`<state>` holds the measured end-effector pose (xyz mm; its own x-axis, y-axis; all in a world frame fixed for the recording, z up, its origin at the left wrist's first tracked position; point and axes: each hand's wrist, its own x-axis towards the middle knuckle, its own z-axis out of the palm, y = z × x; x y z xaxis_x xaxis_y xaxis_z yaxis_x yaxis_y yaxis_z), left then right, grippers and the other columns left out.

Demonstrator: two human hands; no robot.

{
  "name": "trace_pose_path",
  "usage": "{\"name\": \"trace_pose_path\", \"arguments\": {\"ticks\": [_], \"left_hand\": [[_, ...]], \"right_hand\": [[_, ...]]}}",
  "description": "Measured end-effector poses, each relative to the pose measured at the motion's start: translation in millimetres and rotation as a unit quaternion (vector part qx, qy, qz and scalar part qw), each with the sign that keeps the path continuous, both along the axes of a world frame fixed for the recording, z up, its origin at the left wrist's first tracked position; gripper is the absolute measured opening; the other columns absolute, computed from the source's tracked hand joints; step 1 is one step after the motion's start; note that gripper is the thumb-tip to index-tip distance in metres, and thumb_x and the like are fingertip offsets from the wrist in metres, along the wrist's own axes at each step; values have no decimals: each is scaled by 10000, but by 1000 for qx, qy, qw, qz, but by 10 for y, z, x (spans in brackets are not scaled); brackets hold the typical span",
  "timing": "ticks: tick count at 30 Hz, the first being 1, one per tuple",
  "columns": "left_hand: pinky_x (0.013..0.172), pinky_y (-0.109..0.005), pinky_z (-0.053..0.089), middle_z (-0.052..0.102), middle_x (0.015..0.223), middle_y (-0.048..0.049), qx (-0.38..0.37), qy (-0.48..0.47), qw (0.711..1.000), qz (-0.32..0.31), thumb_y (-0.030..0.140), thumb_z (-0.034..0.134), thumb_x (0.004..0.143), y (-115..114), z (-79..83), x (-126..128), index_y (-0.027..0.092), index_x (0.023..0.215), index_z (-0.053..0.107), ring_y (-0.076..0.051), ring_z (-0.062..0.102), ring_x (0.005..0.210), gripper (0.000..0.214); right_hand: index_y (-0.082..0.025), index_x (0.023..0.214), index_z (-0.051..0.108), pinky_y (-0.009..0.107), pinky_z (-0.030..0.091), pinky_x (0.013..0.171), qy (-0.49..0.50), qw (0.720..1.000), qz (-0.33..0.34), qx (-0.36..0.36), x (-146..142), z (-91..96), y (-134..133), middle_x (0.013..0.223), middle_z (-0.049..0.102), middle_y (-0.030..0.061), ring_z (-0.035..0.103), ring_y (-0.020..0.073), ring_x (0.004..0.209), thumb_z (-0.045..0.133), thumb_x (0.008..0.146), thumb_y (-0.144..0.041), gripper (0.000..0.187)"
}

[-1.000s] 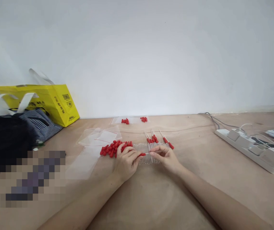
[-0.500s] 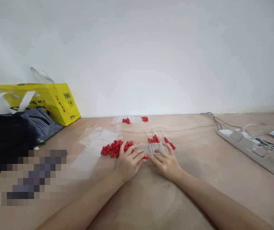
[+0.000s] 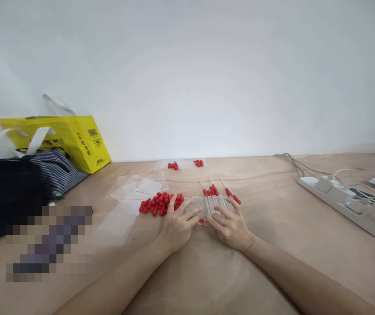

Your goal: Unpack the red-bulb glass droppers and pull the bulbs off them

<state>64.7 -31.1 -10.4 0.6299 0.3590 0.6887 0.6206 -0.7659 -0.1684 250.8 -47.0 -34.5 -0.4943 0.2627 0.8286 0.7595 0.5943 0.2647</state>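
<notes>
My left hand [image 3: 179, 225] is closed, with a red rubber bulb [image 3: 201, 220] pinched at its thumb and fingertips. Close beside it, my right hand [image 3: 231, 225] has its fingers bent over a row of clear glass dropper tubes [image 3: 194, 204]. Its thumb and forefinger are pinched on what looks like one of these tubes, mostly hidden by the fingers. A heap of red rubber bulbs [image 3: 156, 203] lies just left of the tubes, partly behind my left hand. Beyond the row are several droppers with red bulbs fitted [image 3: 212, 189], their thin tips pointing away.
Clear plastic bags [image 3: 115, 223] lie flat at left. Another bag with red bulbs [image 3: 173, 166] sits by the wall. A yellow bag [image 3: 85, 144], a striped bag [image 3: 59, 170] and a black bag [image 3: 6, 197] stand far left. A white power strip [image 3: 341, 210] with cables is at right.
My right hand has shifted slightly right and its fingers have curled more. The red bulb at my left fingertips is a little lower and nearer to me.
</notes>
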Motion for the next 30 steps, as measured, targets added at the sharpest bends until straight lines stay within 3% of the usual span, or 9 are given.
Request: {"name": "trace_pose_path", "arguments": {"ticks": [7,12,16,19,22,26,28,30], "left_hand": [[1018,-534,107,658,956,49,10,9,1000,6,184,463,810,-11,-17,11,246,697,618,-191,527,966,201],[1003,-530,144,656,949,43,21,-1,1000,5,179,465,804,1,-17,-35,246,705,617,-193,523,952,193],[949,-519,226,652,903,14,6,-32,998,54,184,455,817,15,28,-135,237,730,617,-202,522,904,192],[769,-392,383,613,799,-28,-23,-53,996,68,264,469,825,29,24,-164,217,745,618,-183,514,781,175],[617,-294,393,535,721,-34,-50,-65,995,62,301,467,829,64,-29,-158,201,806,618,-153,476,676,182],[660,-271,423,497,772,-35,-74,-111,990,33,244,420,854,137,-89,-172,194,946,586,-141,488,718,196],[700,-263,436,498,827,-45,-80,-140,987,28,206,391,861,169,-83,-193,187,1015,555,-141,506,770,226],[740,-277,436,511,861,-55,-79,-163,982,48,201,384,856,196,-47,-223,181,1035,540,-152,519,817,238]], "right_hand": [[-195,796,596,437,218,938,2,1000,-1,-7,5,3,-17,574,576,-32,551,136,798,416,803,-97,204],[-175,796,594,345,292,771,-16,999,-9,-29,78,45,-22,574,568,-19,509,128,701,428,791,-98,183],[-200,775,608,296,300,659,70,992,-50,-96,252,87,14,612,576,0,480,137,673,445,817,-175,169],[-209,843,613,261,344,613,155,970,-47,-181,317,96,64,715,577,33,491,144,680,425,839,-233,189],[-186,871,595,242,393,613,214,941,-13,-263,264,141,134,736,555,49,520,142,678,373,853,-243,230],[-171,881,561,237,398,626,226,895,-63,-380,80,325,300,769,595,49,549,146,704,371,838,-223,201],[-155,1004,512,230,389,611,203,857,-143,-451,-32,421,412,749,612,39,560,144,686,405,814,-209,224],[-128,1096,453,229,386,619,195,844,-172,-469,-142,479,520,767,622,51,570,152,717,435,782,-178,319]]}}
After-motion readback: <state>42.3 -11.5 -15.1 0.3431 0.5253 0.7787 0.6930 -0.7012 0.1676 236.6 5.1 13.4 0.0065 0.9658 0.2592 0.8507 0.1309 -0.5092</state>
